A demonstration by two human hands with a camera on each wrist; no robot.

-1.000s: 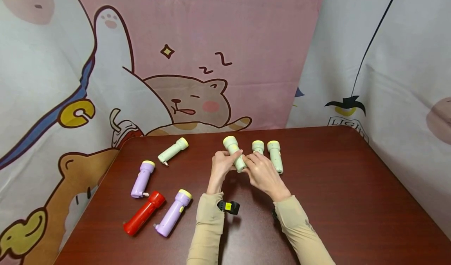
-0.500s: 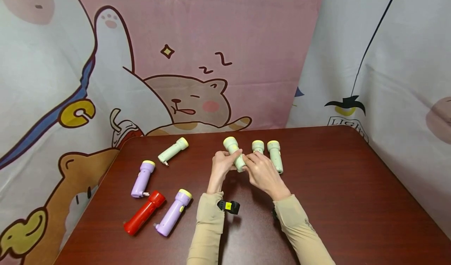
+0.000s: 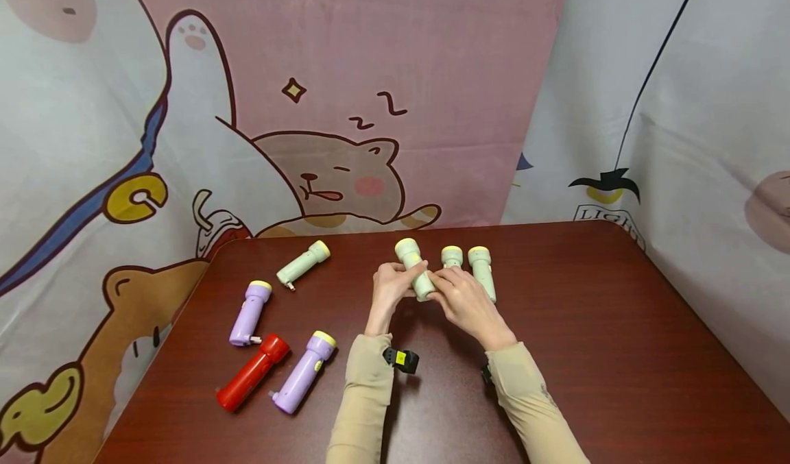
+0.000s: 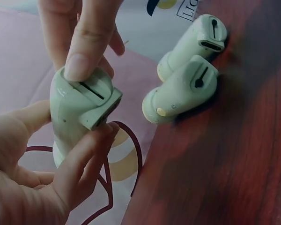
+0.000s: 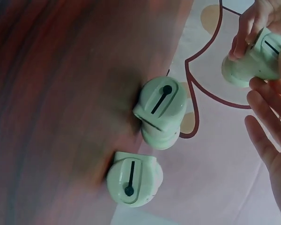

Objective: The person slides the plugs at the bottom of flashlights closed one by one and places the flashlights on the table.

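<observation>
My left hand (image 3: 391, 287) grips a light green flashlight (image 3: 407, 253) above the table, its yellow-rimmed head pointing away from me. My right hand (image 3: 464, 301) is at the tail end, the thumb (image 4: 79, 65) pressing on the end face beside a dark slot. In the right wrist view, a right forefinger touches the side of this flashlight (image 5: 243, 68), while the other fingers extend loosely. Just beyond the right hand lie two more light green flashlights, one (image 3: 452, 255) partly hidden by that hand, the other (image 3: 483, 275) to its right.
On the left of the brown table (image 3: 617, 354) lie another light green flashlight (image 3: 302, 264), two purple flashlights (image 3: 249, 316) and a red flashlight (image 3: 252, 375). Small prongs stick out near their tail ends. A cartoon-printed cloth (image 3: 457, 94) hangs behind the table.
Both hands and the held flashlight have shifted slightly to the right. The right thumb stays at the tail end, and the flashlights on the table have not moved.
</observation>
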